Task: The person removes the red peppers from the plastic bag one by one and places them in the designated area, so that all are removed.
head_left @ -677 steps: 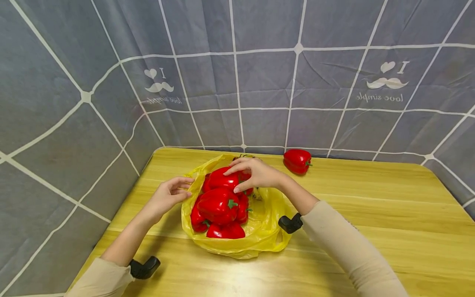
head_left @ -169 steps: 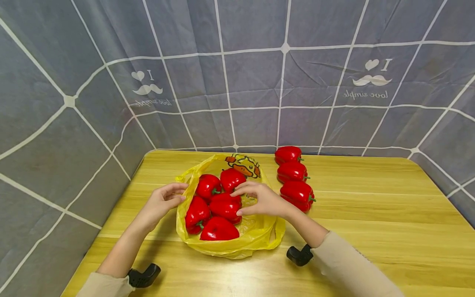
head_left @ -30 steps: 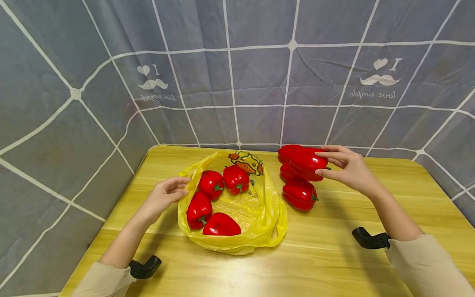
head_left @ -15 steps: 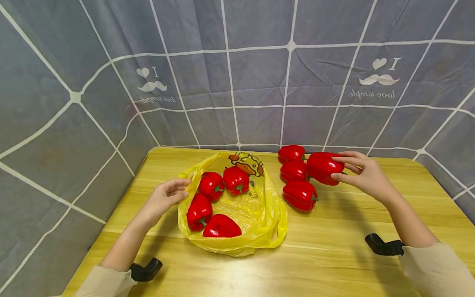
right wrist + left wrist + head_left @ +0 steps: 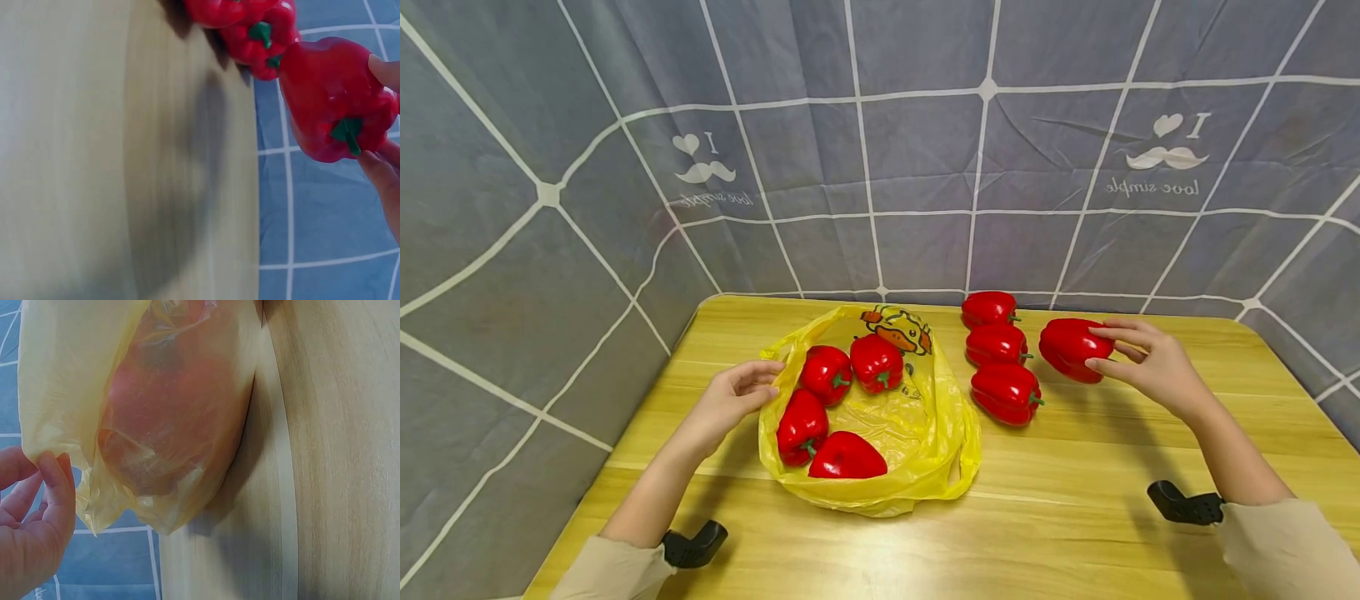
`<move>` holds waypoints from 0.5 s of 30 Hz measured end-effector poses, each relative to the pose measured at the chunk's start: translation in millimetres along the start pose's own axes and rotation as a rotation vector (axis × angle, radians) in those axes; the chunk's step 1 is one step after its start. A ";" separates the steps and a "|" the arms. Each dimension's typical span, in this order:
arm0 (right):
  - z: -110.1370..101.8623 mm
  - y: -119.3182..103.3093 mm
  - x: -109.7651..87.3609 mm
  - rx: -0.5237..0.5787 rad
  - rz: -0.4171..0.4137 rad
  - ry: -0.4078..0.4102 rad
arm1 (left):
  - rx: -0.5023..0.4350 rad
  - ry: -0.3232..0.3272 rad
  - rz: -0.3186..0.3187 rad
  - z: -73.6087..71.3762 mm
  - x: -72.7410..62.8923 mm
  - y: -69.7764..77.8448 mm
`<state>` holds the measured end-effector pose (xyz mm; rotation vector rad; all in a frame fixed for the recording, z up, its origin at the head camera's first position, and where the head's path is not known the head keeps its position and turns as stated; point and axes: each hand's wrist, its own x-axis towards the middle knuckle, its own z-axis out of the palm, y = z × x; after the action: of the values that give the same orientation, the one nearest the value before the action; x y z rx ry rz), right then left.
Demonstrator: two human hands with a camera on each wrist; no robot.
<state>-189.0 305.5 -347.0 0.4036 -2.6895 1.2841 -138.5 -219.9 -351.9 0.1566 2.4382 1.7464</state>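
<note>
My right hand (image 5: 1157, 371) grips a red bell pepper (image 5: 1067, 348) by its stem end, to the right of a column of three red bell peppers (image 5: 1003, 393) on the table. In the right wrist view, thumb and fingers span the green-stemmed pepper (image 5: 328, 94), which looks raised off the table. On the left, a yellow plastic bag (image 5: 880, 500) with a printed duck face lies with its mouth wide. Several red bell peppers (image 5: 850, 457) sit inside it. My left hand (image 5: 730, 404) pinches the bag's left rim; the left wrist view shows thumb and finger on the plastic (image 5: 62, 419).
All of this stands on a wooden table (image 5: 1060, 533). A grey curtain (image 5: 925, 158) with white grid lines hangs behind and to the sides. Black wrist cameras (image 5: 1183, 504) stick out beside both forearms.
Three peppers have left the bag since the oldest frame: two joined the one at the back in a column, the third is in my right hand, recently moved rightward. My left hand stays at the rim.
</note>
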 end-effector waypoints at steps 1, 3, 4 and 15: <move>0.0 2.2 -0.2 -0.007 0.000 -0.001 | 0.000 0.000 0.000 0.0 0.1 -0.2; 0.7 6.7 -0.6 -0.012 0.013 -0.001 | 0.002 0.000 -0.002 0.0 0.3 -0.4; 1.3 8.8 -0.8 -0.014 0.022 -0.002 | 0.003 -0.001 -0.003 0.0 0.4 -0.6; 14.9 28.4 0.3 -0.035 0.051 -0.004 | -0.005 -0.002 -0.001 0.4 -0.1 -1.4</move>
<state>-197.9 311.0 -377.4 0.3360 -2.7381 1.2488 -138.3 -219.9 -353.3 0.1560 2.4315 1.7509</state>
